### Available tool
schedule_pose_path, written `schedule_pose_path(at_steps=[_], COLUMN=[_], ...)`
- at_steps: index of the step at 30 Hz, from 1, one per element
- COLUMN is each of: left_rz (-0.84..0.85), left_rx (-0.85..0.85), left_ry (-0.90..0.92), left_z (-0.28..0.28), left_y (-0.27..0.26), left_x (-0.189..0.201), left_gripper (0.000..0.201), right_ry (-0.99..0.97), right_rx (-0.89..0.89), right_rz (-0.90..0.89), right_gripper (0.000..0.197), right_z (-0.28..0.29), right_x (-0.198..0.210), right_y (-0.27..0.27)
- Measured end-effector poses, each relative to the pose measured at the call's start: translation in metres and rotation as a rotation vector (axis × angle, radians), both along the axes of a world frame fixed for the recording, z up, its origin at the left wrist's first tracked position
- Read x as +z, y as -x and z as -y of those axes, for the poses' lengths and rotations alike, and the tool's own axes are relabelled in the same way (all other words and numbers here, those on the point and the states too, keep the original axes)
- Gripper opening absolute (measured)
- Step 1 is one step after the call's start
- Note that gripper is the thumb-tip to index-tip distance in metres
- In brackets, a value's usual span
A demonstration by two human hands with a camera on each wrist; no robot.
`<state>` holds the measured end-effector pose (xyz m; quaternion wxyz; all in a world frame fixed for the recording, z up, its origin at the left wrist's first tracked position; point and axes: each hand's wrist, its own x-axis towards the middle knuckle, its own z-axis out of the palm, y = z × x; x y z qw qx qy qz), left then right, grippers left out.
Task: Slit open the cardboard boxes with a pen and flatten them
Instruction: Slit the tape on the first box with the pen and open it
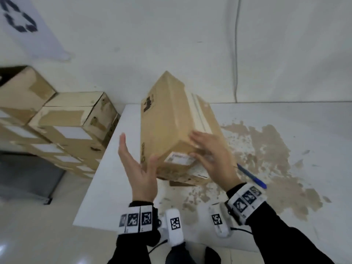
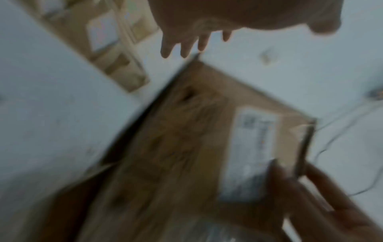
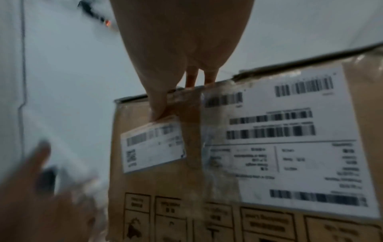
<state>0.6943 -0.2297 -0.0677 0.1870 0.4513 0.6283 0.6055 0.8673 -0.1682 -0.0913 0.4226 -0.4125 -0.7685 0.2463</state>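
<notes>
At the far left of the head view a stack of taped cardboard boxes (image 1: pixel 62 126) sits beside the table, several bearing white labels, with a sheet printed with a recycling symbol (image 1: pixel 22 21) on the wall above them. The white table (image 1: pixel 106 178) starts just right of the stack, its surface scuffed brown in a wide patch toward the right. The left hand (image 1: pixel 140 168) is raised at the box's left side, palm turned toward it, fingers straight and spread; the thumb lies at or just by the near left corner, and the fingers grasp nothing. In the middle stands the cardboard box (image 1: pixel 171 126) being worked on, tilted up on its near end on the table with its far end lifted toward the wall, a strip of pale tape running along its upper face. The right wrist view shows its near face close up: a large shipping label (image 3: pixel 290 139) with barcodes, a small white label (image 3: pixel 153 145) beside it, and printed handling symbols below. The right hand (image 1: pixel 211 155) lies flat over the box's near upper edge, fingers extended on the top face and thumb down on the labelled face, pressing rather than clenching. Right of that hand, a blue pen (image 1: pixel 251 176) lies on the table, touched by neither hand.
</notes>
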Motion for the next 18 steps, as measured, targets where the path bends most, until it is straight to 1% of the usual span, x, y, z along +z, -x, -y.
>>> schedule_pose_path(at_steps=[1,2,3,4,5,6,7,8,9,10,11,12,13,14,15,16,18], left_rz=[-0.154,-0.271,-0.344,-0.382,-0.385,-0.370,-0.354,-0.370,-0.425,-0.489,-0.532,-0.555,-0.578,-0.596,-0.605,-0.606,-0.614], left_rx=[-0.023,-0.047,-0.052,-0.044,-0.040,-0.041,-0.043,-0.047,-0.046,-0.039,-0.034,-0.034,-0.032,-0.030,-0.029,-0.034,-0.050], left_ry=[0.011,0.109,0.258,0.401,0.491,0.520,0.521,0.521,0.516,0.502,0.482,0.466,0.447,0.433,0.423,0.418,0.398], left_z=[0.000,-0.004,-0.010,-0.015,-0.018,-0.018,-0.015,-0.009,-0.003,0.002,0.005,0.006,0.006,0.005,0.005,0.006,0.007], left_y=[0.005,0.010,0.014,0.023,0.032,0.042,0.051,0.056,0.057,0.055,0.054,0.051,0.050,0.050,0.050,0.051,0.051], left_x=[0.015,0.020,0.023,0.016,0.006,-0.009,-0.024,-0.040,-0.055,-0.067,-0.077,-0.083,-0.087,-0.088,-0.088,-0.088,-0.085], left_gripper=[0.096,0.093,0.089,0.084,0.078,0.069,0.060,0.052,0.046,0.042,0.041,0.042,0.045,0.049,0.051,0.053,0.056], right_ry=[-0.019,-0.020,-0.013,0.007,0.041,0.081,0.123,0.168,0.231,0.322,0.446,0.565,0.637,0.654,0.649,0.661,0.745], right_rx=[0.092,0.189,0.260,0.269,0.211,0.089,-0.077,-0.260,-0.428,-0.553,-0.636,-0.679,-0.674,-0.633,-0.586,-0.552,-0.522], right_rz=[0.065,0.099,0.109,0.102,0.066,0.008,-0.040,-0.028,0.068,0.224,0.398,0.565,0.701,0.781,0.794,0.750,0.558], right_gripper=[0.049,0.047,0.045,0.043,0.041,0.038,0.035,0.032,0.031,0.034,0.039,0.043,0.041,0.034,0.024,0.015,0.009], right_z=[0.006,0.012,0.017,0.021,0.023,0.022,0.017,0.010,0.003,-0.002,-0.006,-0.008,-0.008,-0.007,-0.007,-0.008,-0.008], right_x=[-0.005,-0.012,-0.021,-0.025,-0.029,-0.036,-0.047,-0.062,-0.080,-0.098,-0.113,-0.125,-0.135,-0.141,-0.144,-0.143,-0.132], right_y=[0.013,0.025,0.032,0.033,0.027,0.014,-0.005,-0.029,-0.057,-0.084,-0.106,-0.123,-0.133,-0.139,-0.142,-0.142,-0.136])
